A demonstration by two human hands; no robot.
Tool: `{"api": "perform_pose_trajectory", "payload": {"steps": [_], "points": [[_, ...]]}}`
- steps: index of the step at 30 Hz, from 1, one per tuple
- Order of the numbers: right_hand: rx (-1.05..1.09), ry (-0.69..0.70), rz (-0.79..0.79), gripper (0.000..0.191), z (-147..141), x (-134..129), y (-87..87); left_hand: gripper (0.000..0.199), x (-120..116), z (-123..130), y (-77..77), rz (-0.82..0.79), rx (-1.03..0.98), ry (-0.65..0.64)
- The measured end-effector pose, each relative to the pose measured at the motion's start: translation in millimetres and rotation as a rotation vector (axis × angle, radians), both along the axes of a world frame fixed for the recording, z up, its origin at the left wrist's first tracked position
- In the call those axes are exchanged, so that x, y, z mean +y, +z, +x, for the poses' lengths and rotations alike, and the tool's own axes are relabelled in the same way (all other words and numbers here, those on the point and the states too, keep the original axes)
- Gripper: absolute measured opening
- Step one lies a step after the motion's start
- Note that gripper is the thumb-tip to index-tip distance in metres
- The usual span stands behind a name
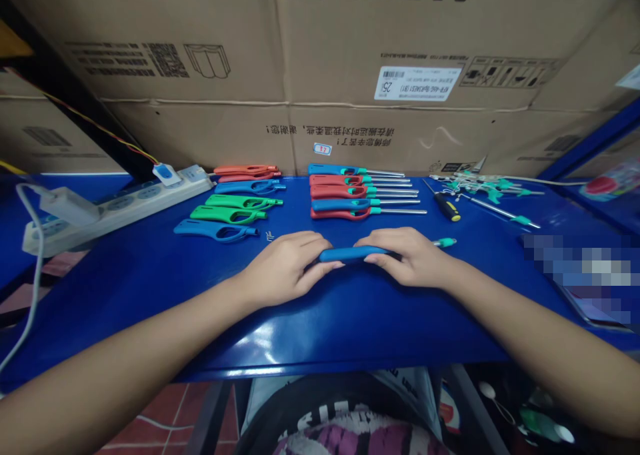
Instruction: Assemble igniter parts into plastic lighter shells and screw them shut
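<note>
Several lighters (pixel 327 192) beyond blue handle (pixel 353 254)

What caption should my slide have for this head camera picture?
The left hand and right hand hold a blue handle at a blue table.

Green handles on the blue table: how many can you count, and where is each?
2: the upper green handle and lower green handle lie between one blue handle and another, right of the power strip.
</note>
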State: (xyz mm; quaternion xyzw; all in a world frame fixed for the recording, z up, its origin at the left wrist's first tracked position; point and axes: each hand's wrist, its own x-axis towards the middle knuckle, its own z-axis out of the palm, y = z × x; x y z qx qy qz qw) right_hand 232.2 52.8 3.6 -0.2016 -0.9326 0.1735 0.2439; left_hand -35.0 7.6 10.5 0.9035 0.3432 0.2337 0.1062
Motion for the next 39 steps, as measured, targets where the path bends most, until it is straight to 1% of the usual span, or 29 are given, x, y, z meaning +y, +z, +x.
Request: {"api": "perform_pose_trajectory", "payload": {"steps": [4, 6, 8, 11, 13, 15, 19, 22, 24, 26, 28, 31, 33, 35, 39], "points": [[-0.035, -0.027, 0.056, 0.023, -1, 1, -1.8, 0.035, 1, -3, 0.9, -0.019, 0.042, 0.045], [-0.091, -0.061, 0.072, 0.025, -3, 0, -1.8, 0.031, 0, -3, 0.8, -0.028, 0.081, 0.072], [-0.163, -0.081, 0.079, 0.027, -7, -3, -1.5, 0.029, -2, 0, -0.4, -0.045, 0.117, 0.066], [-0.236, -0.039, 0.069, 0.031, -12, -9, -0.1, 0.033, -7, 8, -4.1, -0.083, 0.191, 0.033], [-0.248, 0.001, 0.047, 0.03, -13, -10, 1.9, 0.033, -9, 12, -6.0, -0.109, 0.237, 0.045], [-0.254, -0.002, 0.051, 0.026, -10, -7, 4.9, 0.033, -9, 12, -6.4, -0.123, 0.242, 0.064], [-0.302, -0.114, 0.179, 0.021, 5, 7, 10.1, 0.032, -1, 3, -3.4, -0.106, 0.184, 0.098], [-0.281, -0.131, 0.331, 0.026, 13, 13, 10.0, 0.033, 3, -2, -1.1, -0.097, 0.171, 0.107], [-0.258, -0.135, 0.459, 0.03, 13, 12, 7.9, 0.034, 3, -2, -0.2, -0.093, 0.184, 0.108], [-0.233, -0.135, 0.547, 0.031, 10, 8, 4.4, 0.036, 1, 1, 0.2, -0.08, 0.219, 0.111], [-0.22, -0.106, 0.58, 0.031, 3, 3, 0.5, 0.041, -3, 6, 0.0, -0.071, 0.277, 0.105], [-0.246, -0.072, 0.55, 0.031, -7, -3, -3.2, 0.042, -7, 12, -0.8, -0.056, 0.381, 0.114], [-0.297, -0.11, 0.501, 0.031, -11, -3, -2.4, 0.041, -7, 12, -1.4, -0.035, 0.418, 0.149], [-0.358, -0.194, 0.47, 0.03, -10, 0, 1.4, 0.041, -5, 11, -1.7, -0.017, 0.425, 0.178], [-0.425, -0.395, 0.506, 0.037, 10, 16, 11.8, 0.04, 5, 2, -0.2, -0.003, 0.439, 0.231]]}}
